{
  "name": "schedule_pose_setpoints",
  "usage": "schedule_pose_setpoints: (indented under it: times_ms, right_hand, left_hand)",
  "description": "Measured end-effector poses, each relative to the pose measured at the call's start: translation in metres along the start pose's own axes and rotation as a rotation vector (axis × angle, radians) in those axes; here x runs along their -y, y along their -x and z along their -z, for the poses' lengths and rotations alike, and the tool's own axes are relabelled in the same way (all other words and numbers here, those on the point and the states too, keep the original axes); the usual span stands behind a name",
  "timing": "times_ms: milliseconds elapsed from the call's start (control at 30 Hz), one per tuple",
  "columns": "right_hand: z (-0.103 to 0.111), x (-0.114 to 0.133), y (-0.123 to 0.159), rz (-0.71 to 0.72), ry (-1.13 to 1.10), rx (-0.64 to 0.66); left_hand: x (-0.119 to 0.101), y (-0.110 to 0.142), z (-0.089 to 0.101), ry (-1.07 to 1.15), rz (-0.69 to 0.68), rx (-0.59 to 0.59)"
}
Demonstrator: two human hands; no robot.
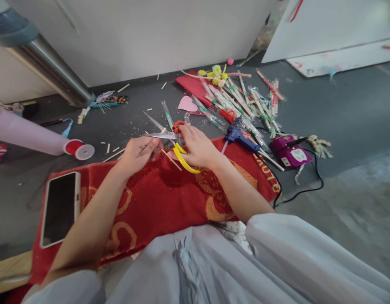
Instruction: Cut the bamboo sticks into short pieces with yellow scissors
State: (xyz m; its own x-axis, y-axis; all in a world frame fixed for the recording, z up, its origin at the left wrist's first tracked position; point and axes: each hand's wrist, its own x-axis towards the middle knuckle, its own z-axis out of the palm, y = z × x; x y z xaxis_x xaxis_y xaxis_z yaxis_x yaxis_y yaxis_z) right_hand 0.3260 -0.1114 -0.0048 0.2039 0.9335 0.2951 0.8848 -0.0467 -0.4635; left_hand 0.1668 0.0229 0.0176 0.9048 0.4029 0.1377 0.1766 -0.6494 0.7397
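My right hand (pixel 196 147) grips a pair of scissors (pixel 178 154) with one yellow and one orange handle; the blades stand apart and point left. Close by, my left hand (pixel 139 154) is closed on a thin wooden stick (pixel 172 160), whose free end slants down to the right, by the scissors. The fingertips of the left hand are partly hidden behind the blades. Under both hands lies a red towel (pixel 169 198) with an orange pattern. Short cut stick pieces (pixel 108 147) are scattered left of the left hand.
A blue glue gun (pixel 241 137) and a purple power block (pixel 290 152) with a black cord stand at right. Several wrapped chopsticks (pixel 233 101) lie behind, beside a pink paper heart (pixel 187 104). A phone (pixel 61 209) rests on the towel, left; a red spool (pixel 77 149) is beyond it.
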Motion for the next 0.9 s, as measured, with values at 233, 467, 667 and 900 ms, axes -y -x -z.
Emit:
schedule_pose_setpoints:
  times_ms: [233,467,667,900]
  right_hand:
    - [-0.001,-0.001,-0.002,0.03,-0.006,0.011]
    - [0.001,0.002,-0.003,-0.007,0.033,0.051]
    - [0.003,0.006,-0.001,-0.03,0.043,0.058]
    - [0.003,0.011,-0.001,-0.089,0.081,0.087]
  left_hand:
    - [-0.007,0.0,0.005,0.319,0.077,0.165]
    - [-0.003,0.001,0.002,0.316,0.124,0.109]
    - [-0.005,0.001,0.003,0.186,0.102,0.091]
    - [-0.004,0.0,0.004,0.119,0.073,0.04]
